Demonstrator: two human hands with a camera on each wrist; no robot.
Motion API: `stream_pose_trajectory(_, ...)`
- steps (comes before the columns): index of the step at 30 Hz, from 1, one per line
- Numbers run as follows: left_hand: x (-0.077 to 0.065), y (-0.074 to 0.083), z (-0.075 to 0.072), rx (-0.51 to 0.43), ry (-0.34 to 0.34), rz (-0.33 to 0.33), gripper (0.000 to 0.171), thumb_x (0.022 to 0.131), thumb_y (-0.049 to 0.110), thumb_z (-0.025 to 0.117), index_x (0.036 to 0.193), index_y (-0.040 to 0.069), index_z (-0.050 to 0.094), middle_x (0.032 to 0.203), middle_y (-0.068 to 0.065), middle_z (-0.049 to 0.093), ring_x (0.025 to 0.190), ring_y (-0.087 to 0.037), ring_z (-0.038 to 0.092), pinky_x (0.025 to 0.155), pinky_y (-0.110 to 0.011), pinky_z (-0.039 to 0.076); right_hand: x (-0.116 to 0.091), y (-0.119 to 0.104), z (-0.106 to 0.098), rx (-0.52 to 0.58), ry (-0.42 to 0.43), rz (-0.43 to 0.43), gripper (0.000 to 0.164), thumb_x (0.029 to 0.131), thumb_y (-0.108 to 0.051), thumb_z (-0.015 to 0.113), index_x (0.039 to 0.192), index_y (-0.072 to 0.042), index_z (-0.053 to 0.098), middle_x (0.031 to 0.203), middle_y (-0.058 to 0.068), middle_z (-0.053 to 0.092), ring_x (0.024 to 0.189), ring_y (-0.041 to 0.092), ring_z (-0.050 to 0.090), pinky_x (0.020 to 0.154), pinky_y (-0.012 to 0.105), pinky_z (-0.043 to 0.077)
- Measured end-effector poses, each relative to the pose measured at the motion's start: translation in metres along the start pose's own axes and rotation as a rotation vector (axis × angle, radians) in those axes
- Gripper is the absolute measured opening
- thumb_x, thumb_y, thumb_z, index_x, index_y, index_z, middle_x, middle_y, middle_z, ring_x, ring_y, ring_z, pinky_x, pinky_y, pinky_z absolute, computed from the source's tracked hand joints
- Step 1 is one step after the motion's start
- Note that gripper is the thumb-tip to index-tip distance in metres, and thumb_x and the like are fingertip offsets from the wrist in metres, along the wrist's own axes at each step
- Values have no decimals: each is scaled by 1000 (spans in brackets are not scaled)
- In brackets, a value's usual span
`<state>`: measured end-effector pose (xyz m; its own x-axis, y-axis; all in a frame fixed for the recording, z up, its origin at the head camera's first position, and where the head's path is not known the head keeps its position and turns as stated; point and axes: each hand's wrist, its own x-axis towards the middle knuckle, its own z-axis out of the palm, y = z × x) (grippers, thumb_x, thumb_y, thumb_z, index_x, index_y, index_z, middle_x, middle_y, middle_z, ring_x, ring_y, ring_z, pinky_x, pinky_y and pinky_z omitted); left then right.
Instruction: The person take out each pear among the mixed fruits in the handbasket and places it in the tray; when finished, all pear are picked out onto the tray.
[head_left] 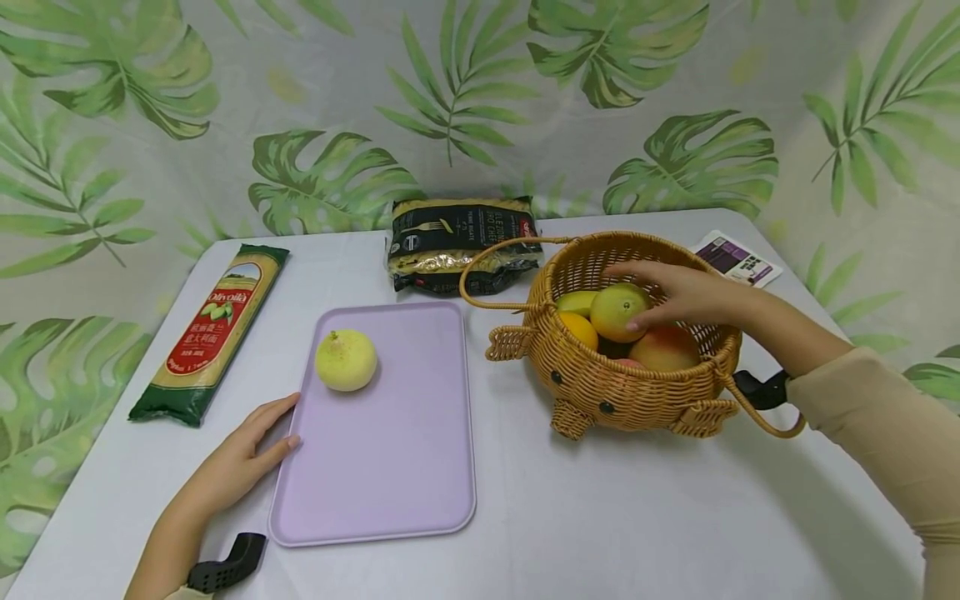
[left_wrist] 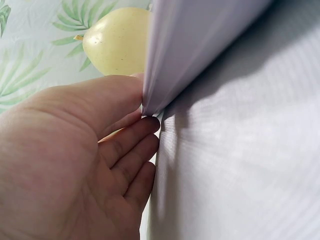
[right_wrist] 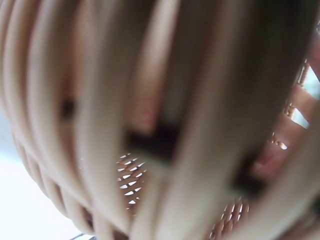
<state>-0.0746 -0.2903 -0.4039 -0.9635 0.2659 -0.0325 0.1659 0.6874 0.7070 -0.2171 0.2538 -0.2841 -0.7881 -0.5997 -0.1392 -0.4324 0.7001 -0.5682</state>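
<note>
On the lilac tray [head_left: 390, 467] sits a pale yellow pear [head_left: 346, 360] with a short stem. My left hand [head_left: 238, 457] rests at the tray's left edge. In the left wrist view, the thumb [left_wrist: 120, 95] touches the rim and the other fingers lie loosely beside it. My right hand [head_left: 686, 296] reaches into a pig-faced wicker basket [head_left: 622, 396]. Its thumb overlaps a round yellow-green fruit [head_left: 618, 310], while the fingers stretch behind it. An orange fruit [head_left: 579, 329] and a reddish fruit [head_left: 666, 348] lie close by. Blurred wicker fills the right wrist view.
A long pack of spaghetti [head_left: 213, 333] lies left of the tray. Behind the tray stands a dark bag of penne [head_left: 461, 242]. A purple-and-white packet [head_left: 738, 258] lies behind the basket at the right. The basket's looped handles [head_left: 480, 267] stick out at both sides.
</note>
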Motion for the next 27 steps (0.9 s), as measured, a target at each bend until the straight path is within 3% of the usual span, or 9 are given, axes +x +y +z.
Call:
stream_pose_trajectory(20,0,-1,0,-6,-3,-6,60,89,26,57,140,9,29,138,-19,29,127,-40,22,97,-60,22,5,4,5,-7,-76,29,65,78,-24,70,133,-8,40,132,17,37,111,31,41,87,47,38)
stream_pose_trajectory(27,0,0,0,-4,0,0,60,89,24,57,140,8,29,138,-19,30,127,-40,22,96,-60,22,7,5,6,-36,-97,-3,66,79,-22,71,134,-7,37,130,18,39,109,32,43,87,48,40)
